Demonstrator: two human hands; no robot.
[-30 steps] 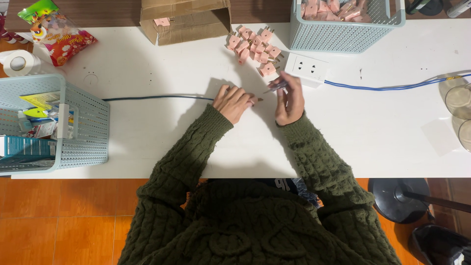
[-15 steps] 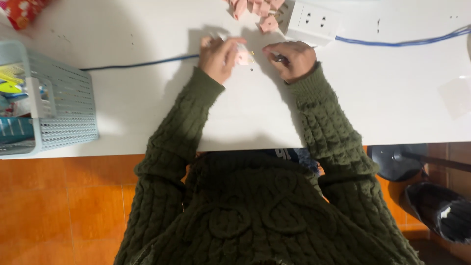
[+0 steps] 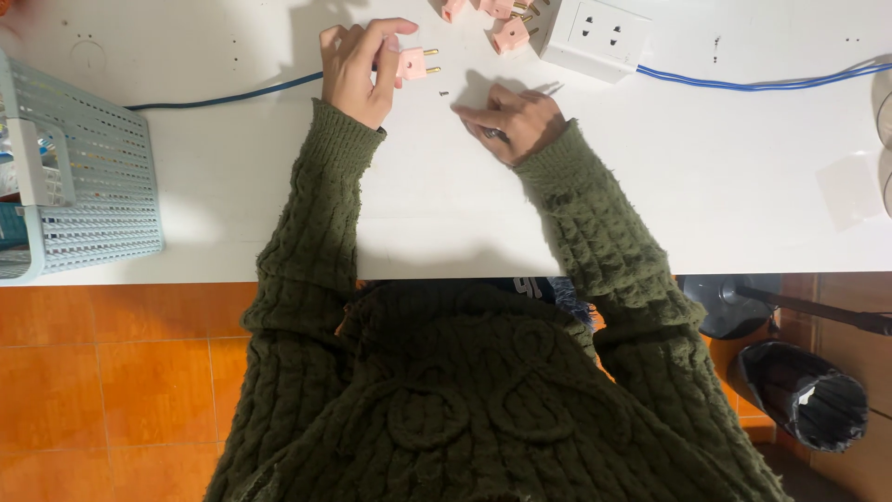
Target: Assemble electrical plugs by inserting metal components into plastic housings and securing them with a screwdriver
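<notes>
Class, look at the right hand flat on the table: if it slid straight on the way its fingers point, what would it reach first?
Probably the tiny dark screw just ahead of the right hand, whose fingers point left; beyond lies the left hand holding the pink plug.

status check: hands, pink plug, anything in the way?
Left hand grips pink plug, brass prongs pointing right. Right hand flat on white table, fingers toward tiny dark screw. White socket block and spare plugs just beyond.

Smooth white tabletop [image 3: 279, 200], bearing a pale blue perforated plastic basket [image 3: 79, 186], a white socket block [image 3: 595, 37], loose pink plugs [image 3: 510, 34], blue cables [image 3: 762, 84].
</notes>
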